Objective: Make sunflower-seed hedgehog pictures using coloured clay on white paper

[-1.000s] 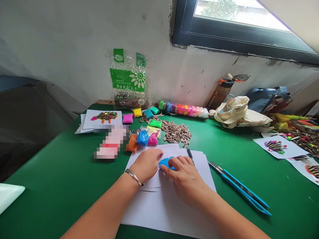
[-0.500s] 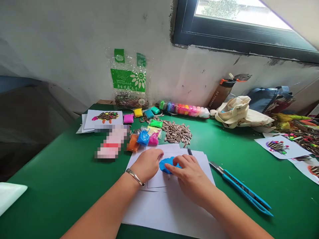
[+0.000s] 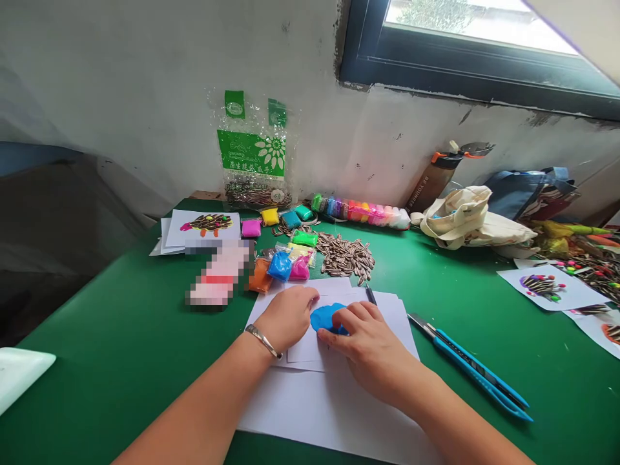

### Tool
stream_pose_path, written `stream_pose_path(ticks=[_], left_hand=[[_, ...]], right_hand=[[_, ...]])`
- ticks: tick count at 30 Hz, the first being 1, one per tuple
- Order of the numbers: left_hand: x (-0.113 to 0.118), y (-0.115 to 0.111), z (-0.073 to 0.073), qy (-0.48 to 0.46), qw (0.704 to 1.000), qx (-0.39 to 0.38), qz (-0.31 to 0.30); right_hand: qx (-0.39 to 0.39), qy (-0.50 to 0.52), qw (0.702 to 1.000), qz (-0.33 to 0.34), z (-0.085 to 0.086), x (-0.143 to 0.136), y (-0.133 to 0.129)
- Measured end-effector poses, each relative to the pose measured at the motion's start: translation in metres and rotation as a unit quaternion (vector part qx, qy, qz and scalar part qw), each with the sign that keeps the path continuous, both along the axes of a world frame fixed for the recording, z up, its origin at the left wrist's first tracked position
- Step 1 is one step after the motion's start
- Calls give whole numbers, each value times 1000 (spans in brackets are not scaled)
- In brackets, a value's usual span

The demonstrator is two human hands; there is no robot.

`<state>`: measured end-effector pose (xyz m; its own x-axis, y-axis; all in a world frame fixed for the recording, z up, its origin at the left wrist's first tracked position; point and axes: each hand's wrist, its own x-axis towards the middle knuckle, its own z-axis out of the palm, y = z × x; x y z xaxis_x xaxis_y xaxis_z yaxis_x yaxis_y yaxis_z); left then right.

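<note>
A flattened, roundish piece of blue modelling clay (image 3: pixel 323 318) lies on a small white sheet of paper (image 3: pixel 303 352), above larger white sheets. My right hand (image 3: pixel 365 332) bends over the clay's right side, thumb at its lower edge and index finger curled onto it. My left hand (image 3: pixel 289 314), with a silver bangle at the wrist, is closed and rests on the small sheet just left of the clay. Its fingertips are partly hidden. A black pen (image 3: pixel 371 294) lies by the paper's top edge, behind my right hand.
Clay packets (image 3: pixel 279 266) and a heap of sunflower seeds (image 3: pixel 345 255) sit beyond the paper. A blue utility knife (image 3: pixel 477 368) lies at right, blade out. Seed pictures (image 3: pixel 208 225) stand left and right. A seed bag (image 3: pixel 252 155) leans on the wall.
My right thumb has come down to the clay's lower edge, and the index finger has curled in. My left hand keeps its place. The view has shifted slightly.
</note>
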<state>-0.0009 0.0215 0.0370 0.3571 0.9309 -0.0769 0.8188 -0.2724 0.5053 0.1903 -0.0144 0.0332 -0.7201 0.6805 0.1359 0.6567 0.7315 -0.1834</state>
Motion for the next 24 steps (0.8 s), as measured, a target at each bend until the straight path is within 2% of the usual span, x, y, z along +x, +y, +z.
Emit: stream_pose_path(ticks=[12,21,24], left_hand=[[0,1,-3,-3,1000,2,-1],[-1,0,-3,-4,1000,3,4],[0,0,-1,-1,1000,2,2]], right_hand=[[21,4,1000,-1,-1,-1,0],[-21,43,998,-28,9,9,-1],[-32,35,999,-16,7,8,-2]])
